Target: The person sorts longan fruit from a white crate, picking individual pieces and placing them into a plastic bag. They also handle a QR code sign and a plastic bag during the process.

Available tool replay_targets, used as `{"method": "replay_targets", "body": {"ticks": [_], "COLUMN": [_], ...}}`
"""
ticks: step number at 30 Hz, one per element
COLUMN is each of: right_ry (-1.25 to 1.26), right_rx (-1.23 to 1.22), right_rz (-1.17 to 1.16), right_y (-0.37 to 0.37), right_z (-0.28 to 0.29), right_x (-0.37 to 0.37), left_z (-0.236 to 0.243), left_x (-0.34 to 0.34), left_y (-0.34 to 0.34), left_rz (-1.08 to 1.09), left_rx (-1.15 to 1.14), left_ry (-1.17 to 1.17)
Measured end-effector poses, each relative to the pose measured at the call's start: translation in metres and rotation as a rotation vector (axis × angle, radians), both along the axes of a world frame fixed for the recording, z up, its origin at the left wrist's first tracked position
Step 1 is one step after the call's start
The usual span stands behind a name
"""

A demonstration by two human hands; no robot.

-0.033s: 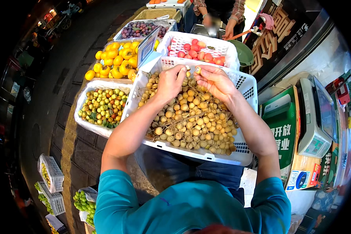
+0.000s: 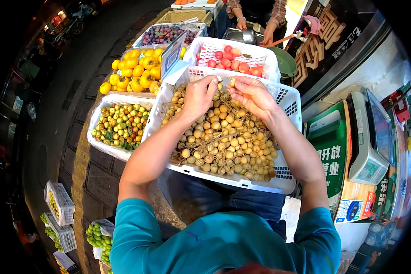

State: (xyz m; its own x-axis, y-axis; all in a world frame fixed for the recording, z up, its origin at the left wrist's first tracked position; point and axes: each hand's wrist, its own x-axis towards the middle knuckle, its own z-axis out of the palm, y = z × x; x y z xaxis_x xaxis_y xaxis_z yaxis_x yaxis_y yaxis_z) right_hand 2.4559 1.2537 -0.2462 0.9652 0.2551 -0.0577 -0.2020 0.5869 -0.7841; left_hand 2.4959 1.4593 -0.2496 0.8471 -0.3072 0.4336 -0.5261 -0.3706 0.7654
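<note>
— Main container?
— White plastic crate, lattice walls, rectangular. Heaped with small round tan fruits on thin brown stems, skins matte.
— Hands?
— Left hand at the crate's far edge, fingers curled shut on a stem cluster. Right hand just beside it, fingertips pinched on one small tan fruit above the heap's far end.
— Neighbouring containers?
— Lined white tray off the crate's left edge: small green-yellow fruits, some blushed red, smooth. Beyond it, glossy yellow-orange fruits. Second lattice crate past the far edge: red round fruits. Farther back, dark purple fruits.
— Right side?
— Green carton, grey weighing scale.
</note>
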Motion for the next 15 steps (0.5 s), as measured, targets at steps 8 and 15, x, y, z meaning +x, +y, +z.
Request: {"method": "replay_targets", "body": {"ticks": [8,15], "right_ry": [-0.010,-0.613], "right_rx": [-0.019,-0.261], "right_rz": [-0.075,0.268], "right_y": [-0.001,0.050], "right_z": [0.008,0.138], "right_x": [-0.009,-0.132], "left_z": [-0.006,-0.012], "left_x": [0.006,0.010], "left_y": [-0.001,0.009], "left_rz": [-0.009,0.013], "left_rx": [0.100,0.120], "left_ry": [-0.100,-0.192]}}
